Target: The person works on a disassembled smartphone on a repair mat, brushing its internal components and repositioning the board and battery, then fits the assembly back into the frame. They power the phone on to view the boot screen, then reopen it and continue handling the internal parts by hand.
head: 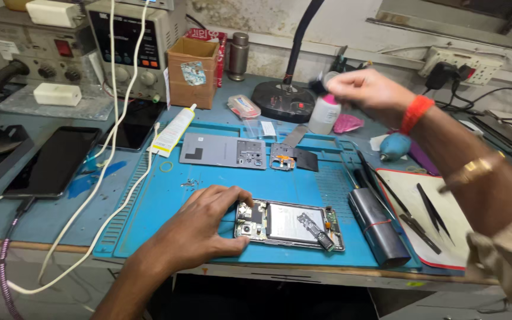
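A phone repair workshop: blue work mat [167, 201], bench power supply [128, 41] (knobbed), tweezers [434, 210].

Workbench [42, 222]: blue-grey top, worn wooden front edge. Blue work mat [149, 201] across its middle. Rear wall [256, 15]: stained, flaking plaster, with ledge. White power strip [460, 64] at far right corner, plugs inserted. Black gooseneck lamp base [282, 101] at rear edge. Bench instruments [37, 44] in far left corner.
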`<action>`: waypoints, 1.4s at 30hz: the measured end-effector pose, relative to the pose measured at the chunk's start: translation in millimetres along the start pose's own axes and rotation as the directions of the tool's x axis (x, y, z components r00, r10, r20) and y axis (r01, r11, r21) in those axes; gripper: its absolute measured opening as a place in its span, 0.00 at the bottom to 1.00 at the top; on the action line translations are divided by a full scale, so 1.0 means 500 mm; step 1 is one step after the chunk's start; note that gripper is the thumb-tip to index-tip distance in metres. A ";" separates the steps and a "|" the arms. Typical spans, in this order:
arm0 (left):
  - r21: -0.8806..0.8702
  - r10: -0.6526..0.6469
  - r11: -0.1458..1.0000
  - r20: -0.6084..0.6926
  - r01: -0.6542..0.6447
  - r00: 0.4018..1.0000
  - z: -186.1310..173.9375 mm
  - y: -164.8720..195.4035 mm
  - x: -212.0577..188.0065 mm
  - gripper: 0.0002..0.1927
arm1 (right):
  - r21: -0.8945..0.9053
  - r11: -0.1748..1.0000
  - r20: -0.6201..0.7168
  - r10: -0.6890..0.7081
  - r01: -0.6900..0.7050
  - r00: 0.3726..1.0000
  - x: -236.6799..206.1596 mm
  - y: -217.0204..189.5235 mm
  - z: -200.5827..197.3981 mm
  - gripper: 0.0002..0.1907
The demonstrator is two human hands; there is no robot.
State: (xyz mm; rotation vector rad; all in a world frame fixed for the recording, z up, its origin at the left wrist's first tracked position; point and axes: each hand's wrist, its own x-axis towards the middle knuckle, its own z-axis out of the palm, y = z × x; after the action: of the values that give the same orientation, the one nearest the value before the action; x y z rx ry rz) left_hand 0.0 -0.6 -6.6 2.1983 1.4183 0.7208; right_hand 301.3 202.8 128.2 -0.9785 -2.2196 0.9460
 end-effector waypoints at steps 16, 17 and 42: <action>-0.028 0.054 0.998 -0.038 -0.055 0.998 -0.004 0.012 0.001 0.35 | 0.231 0.893 0.478 0.242 -0.386 0.844 -0.091 0.009 0.166 0.17; -0.029 0.046 0.998 -0.032 -0.047 0.998 -0.004 0.012 0.001 0.35 | 0.219 0.890 0.470 0.263 -0.400 0.842 -0.091 0.007 0.168 0.17; 0.003 0.082 0.997 -0.038 -0.082 0.996 -0.004 0.021 0.001 0.34 | -0.776 0.609 0.191 -0.022 0.165 0.981 -0.206 -0.106 0.276 0.13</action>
State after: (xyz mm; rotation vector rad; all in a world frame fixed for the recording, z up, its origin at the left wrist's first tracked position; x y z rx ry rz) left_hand 6.4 -4.0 1.7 2.2663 1.3533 0.7947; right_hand 245.5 43.4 65.2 -1.1371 -2.8630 -0.1004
